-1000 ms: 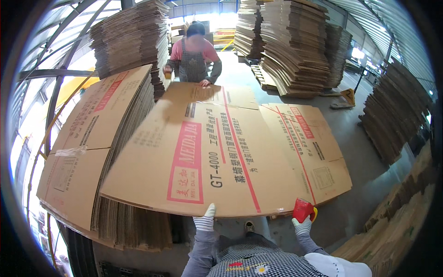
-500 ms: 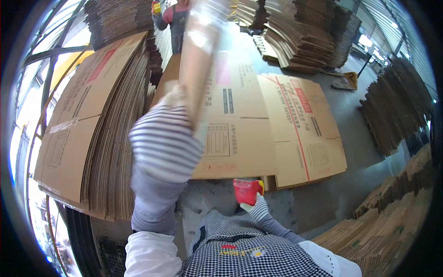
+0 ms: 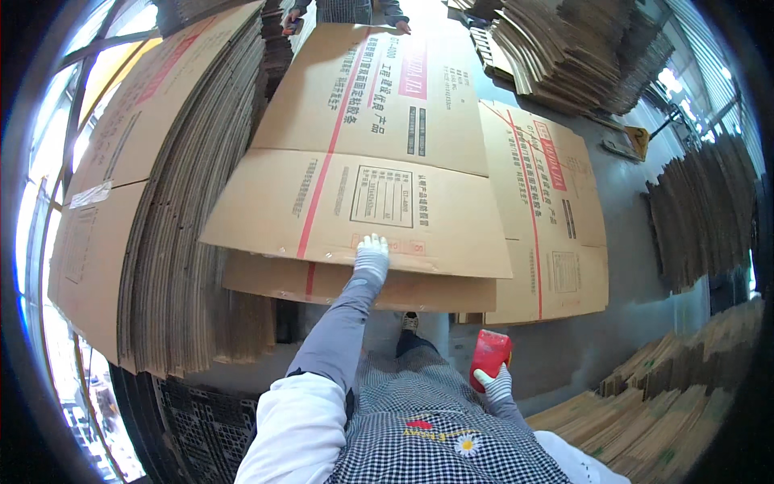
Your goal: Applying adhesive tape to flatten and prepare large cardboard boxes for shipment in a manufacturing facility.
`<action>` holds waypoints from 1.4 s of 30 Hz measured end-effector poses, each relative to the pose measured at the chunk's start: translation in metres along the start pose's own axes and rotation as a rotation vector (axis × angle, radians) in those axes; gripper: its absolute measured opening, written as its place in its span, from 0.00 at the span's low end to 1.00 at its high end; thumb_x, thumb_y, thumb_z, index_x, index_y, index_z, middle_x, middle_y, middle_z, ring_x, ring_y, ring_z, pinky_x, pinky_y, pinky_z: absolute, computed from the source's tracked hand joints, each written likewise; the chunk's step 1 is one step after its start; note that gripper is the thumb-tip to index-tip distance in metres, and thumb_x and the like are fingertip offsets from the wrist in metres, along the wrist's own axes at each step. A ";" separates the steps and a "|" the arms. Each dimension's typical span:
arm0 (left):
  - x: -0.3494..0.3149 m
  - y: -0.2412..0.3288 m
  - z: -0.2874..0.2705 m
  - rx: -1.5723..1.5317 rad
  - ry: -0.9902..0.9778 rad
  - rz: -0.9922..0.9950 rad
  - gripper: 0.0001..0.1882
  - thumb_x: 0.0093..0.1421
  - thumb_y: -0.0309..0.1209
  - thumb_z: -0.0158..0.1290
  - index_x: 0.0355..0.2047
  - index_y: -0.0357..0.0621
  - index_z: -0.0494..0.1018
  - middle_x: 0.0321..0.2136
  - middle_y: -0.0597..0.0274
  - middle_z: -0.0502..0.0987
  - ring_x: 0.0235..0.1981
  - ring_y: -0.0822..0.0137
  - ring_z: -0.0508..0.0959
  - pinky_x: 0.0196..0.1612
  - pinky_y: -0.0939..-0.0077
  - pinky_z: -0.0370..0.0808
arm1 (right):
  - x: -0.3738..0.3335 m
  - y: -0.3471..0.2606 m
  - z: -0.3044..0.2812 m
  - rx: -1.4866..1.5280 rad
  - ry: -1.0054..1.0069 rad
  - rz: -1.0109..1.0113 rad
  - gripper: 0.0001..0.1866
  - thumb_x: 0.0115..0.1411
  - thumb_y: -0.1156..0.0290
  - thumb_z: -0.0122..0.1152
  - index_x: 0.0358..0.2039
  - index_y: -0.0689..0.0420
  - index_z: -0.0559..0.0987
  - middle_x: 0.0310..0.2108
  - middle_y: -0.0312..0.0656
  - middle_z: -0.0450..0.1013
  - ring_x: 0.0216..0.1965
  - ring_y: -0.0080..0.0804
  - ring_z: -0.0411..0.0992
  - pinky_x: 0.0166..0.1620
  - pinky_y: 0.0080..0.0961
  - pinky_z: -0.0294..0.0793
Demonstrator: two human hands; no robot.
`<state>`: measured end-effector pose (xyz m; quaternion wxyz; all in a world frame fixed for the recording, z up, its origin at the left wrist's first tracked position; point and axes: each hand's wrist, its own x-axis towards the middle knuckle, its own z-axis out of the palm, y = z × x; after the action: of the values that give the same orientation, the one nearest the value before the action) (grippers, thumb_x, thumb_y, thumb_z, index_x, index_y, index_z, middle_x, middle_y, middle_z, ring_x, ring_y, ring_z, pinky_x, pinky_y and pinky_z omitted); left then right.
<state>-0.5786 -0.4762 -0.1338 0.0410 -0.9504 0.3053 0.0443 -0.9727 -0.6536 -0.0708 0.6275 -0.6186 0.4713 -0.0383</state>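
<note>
At the left, a thick stack of flattened cardboard (image 3: 189,202) stands beside the upper cardboard sheet (image 3: 278,194), which lies in front of the wearer with its printed face up. The lower sheet (image 3: 435,297) juts out beneath its near edge; whether the two touch farther in, and what bears them, is hidden. At the far edge stands a co-worker (image 3: 345,11), mostly cut off by the top of the view.

The gloved left hand (image 3: 372,254) is at the near edge, fingers laid over the face; I cannot tell whether the thumb grips underneath. The step in hand appears to be positioning the upper sheet, and the next move calls for a steady near edge, level with the co-worker's end.

Farther right, the right hand (image 3: 496,382) is closed around a red handheld tool (image 3: 491,352), clear of the sheets; its working end is hard to make out. Beyond lies another printed board (image 3: 556,218), partly covered by the upper sheet.
</note>
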 end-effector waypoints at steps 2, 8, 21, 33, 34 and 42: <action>-0.002 -0.023 0.046 -0.114 0.040 -0.026 0.28 0.57 0.29 0.42 0.60 0.44 0.55 0.60 0.48 0.56 0.61 0.55 0.58 0.59 0.53 0.55 | 0.023 -0.031 0.014 0.142 -0.071 -0.050 0.35 0.41 0.75 0.70 0.51 0.57 0.66 0.44 0.40 0.71 0.41 0.32 0.71 0.46 0.32 0.71; -0.007 0.019 0.035 -0.217 -0.186 -0.024 0.44 0.50 0.45 0.52 0.63 0.43 0.46 0.65 0.50 0.39 0.66 0.50 0.40 0.64 0.50 0.36 | 0.120 -0.106 0.007 0.338 -0.305 0.065 0.25 0.47 0.65 0.63 0.45 0.61 0.71 0.35 0.44 0.75 0.36 0.36 0.74 0.42 0.33 0.73; 0.118 0.077 0.064 -1.628 -0.329 -0.111 0.32 0.62 0.54 0.37 0.54 0.41 0.65 0.54 0.48 0.66 0.59 0.59 0.61 0.63 0.71 0.50 | 0.254 -0.300 0.153 0.404 -0.908 0.157 0.36 0.41 0.55 0.68 0.48 0.64 0.69 0.39 0.45 0.75 0.40 0.37 0.74 0.47 0.32 0.73; 0.198 -0.083 -0.061 -2.532 -0.304 -0.206 0.31 0.63 0.51 0.38 0.49 0.34 0.68 0.46 0.54 0.74 0.50 0.65 0.71 0.55 0.71 0.66 | 0.329 -0.362 0.292 -0.511 -1.024 -0.155 0.29 0.41 0.60 0.72 0.42 0.62 0.75 0.31 0.38 0.76 0.33 0.21 0.72 0.40 0.24 0.73; 0.209 -0.093 -0.046 -2.481 -0.235 -0.372 0.25 0.63 0.45 0.42 0.46 0.35 0.71 0.42 0.57 0.76 0.45 0.67 0.74 0.50 0.74 0.69 | 0.339 -0.363 0.307 -0.536 -0.982 -0.151 0.29 0.41 0.60 0.72 0.42 0.62 0.75 0.31 0.38 0.76 0.34 0.22 0.73 0.40 0.24 0.73; 0.320 -0.323 0.077 -0.983 0.670 -0.881 0.15 0.53 0.41 0.55 0.35 0.44 0.77 0.38 0.55 0.78 0.45 0.60 0.73 0.52 0.65 0.65 | 0.472 -0.429 0.424 -1.053 -0.764 -0.045 0.27 0.42 0.54 0.71 0.36 0.64 0.79 0.27 0.40 0.76 0.26 0.25 0.74 0.32 0.27 0.74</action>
<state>-0.1355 -0.3911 -0.2290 -0.4707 -0.8561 -0.1635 -0.1371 -0.2116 -0.7375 -0.0685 0.3626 -0.8232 0.1576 0.4074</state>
